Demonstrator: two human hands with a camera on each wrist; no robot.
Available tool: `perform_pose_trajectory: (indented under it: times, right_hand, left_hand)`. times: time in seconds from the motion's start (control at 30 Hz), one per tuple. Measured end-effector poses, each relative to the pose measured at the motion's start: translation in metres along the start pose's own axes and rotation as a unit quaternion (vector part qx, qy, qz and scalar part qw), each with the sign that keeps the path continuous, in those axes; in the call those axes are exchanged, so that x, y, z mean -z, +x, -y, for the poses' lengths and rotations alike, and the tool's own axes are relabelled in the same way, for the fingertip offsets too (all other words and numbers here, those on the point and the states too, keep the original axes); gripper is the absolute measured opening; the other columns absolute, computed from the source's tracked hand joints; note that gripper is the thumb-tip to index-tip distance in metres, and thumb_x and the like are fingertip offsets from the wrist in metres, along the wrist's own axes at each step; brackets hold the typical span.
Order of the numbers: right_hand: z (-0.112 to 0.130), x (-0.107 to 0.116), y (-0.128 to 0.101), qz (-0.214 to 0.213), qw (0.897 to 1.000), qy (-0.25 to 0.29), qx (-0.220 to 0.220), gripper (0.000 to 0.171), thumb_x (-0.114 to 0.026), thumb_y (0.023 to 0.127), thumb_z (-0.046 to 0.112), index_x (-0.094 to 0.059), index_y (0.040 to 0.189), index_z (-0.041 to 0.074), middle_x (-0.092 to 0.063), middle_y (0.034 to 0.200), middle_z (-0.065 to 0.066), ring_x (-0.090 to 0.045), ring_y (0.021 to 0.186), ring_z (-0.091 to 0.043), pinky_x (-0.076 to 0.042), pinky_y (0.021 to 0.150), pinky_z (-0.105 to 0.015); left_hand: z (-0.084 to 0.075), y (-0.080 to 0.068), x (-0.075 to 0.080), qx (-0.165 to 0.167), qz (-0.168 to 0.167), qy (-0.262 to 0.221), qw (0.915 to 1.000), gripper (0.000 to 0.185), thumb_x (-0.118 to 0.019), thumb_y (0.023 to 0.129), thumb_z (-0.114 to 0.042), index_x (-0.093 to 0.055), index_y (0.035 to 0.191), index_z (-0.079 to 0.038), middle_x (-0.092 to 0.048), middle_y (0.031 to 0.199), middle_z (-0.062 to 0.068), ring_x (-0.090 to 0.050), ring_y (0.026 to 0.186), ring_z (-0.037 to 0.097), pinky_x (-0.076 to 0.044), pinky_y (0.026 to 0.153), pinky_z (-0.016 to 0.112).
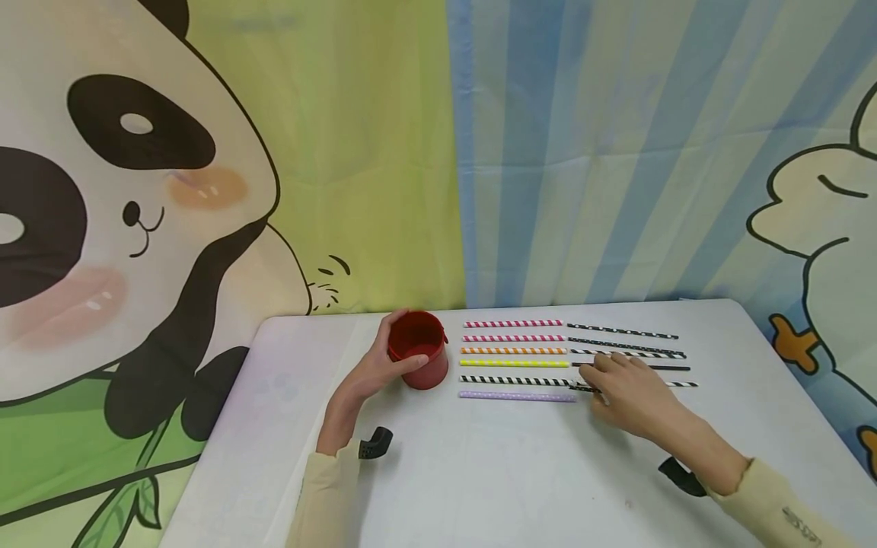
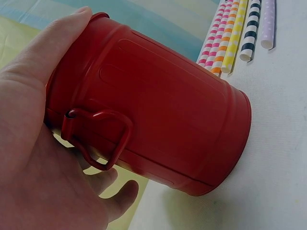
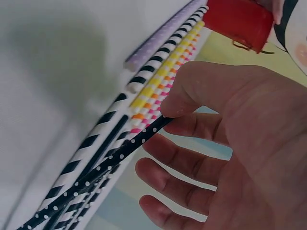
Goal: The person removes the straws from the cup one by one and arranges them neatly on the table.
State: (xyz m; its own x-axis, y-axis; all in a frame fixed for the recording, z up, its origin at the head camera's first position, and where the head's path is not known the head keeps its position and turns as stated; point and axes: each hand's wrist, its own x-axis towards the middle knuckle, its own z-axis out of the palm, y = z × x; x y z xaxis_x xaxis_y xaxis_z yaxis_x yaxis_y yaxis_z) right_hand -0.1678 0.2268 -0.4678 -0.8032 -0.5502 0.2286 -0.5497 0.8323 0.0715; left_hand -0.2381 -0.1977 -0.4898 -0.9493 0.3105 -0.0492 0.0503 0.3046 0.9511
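My left hand (image 1: pixel 370 374) grips a small red metal bucket (image 1: pixel 430 373), thumb on the near side of its rim and fingers round the far side. In the left wrist view the bucket tilts, with a wire loop handle (image 2: pixel 129 132) on its side. Between thumb and index finger, my right hand (image 1: pixel 632 396) pinches the end of a black paper straw with white dots (image 3: pixel 110 159). The other right fingers curve loosely beside it. This straw slants across several black and black-and-white straws in the right wrist view; in the head view my hand hides most of it.
Left of my right hand lies a column of straws: pink-striped (image 1: pixel 514 324), orange-striped (image 1: pixel 514 351), yellow (image 1: pixel 514 364), black-striped (image 1: pixel 514 380) and lavender dotted (image 1: pixel 517 396). A second column includes black dotted straws (image 1: pixel 623 331). A printed curtain (image 1: pixel 384 152) hangs behind the white table (image 1: pixel 521 487).
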Motion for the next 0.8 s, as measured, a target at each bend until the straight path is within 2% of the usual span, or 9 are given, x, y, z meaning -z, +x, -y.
perform_pose_trajectory:
  times: [0.2,0.3,0.8]
  right_hand:
    - [-0.011,-0.012,-0.007,0.034,0.999,-0.009,-0.016,0.023,-0.074,0.078,0.012,-0.063,0.098,0.014,-0.054,0.08,0.001,-0.05,0.071,-0.019,-0.042,0.06,-0.036]
    - [-0.014,-0.015,-0.01,0.045,0.999,-0.009,-0.027,0.023,-0.075,0.078,0.013,-0.064,0.098,0.014,-0.054,0.081,0.0,-0.05,0.071,-0.02,-0.043,0.06,-0.038]
    - [-0.018,-0.03,-0.018,0.044,0.997,0.005,-0.067,0.018,-0.077,0.077,0.011,-0.062,0.087,0.017,-0.053,0.079,0.001,-0.055,0.075,-0.024,-0.046,0.064,-0.042]
  left_hand:
    - [0.0,0.001,0.001,0.001,0.0,0.0,1.0,0.091,-0.08,0.085,-0.035,-0.02,0.154,-0.036,-0.04,0.149,-0.003,-0.037,0.139,0.026,-0.05,0.104,0.048]
    - [0.0,0.001,0.001,0.001,0.001,-0.003,1.0,0.091,-0.08,0.085,-0.034,-0.021,0.154,-0.036,-0.041,0.148,-0.004,-0.037,0.139,0.025,-0.049,0.104,0.048]
    - [0.0,0.0,0.0,-0.003,0.001,-0.006,1.0,0.09,-0.08,0.086,-0.031,-0.021,0.154,-0.035,-0.04,0.149,-0.003,-0.037,0.14,0.026,-0.051,0.102,0.047]
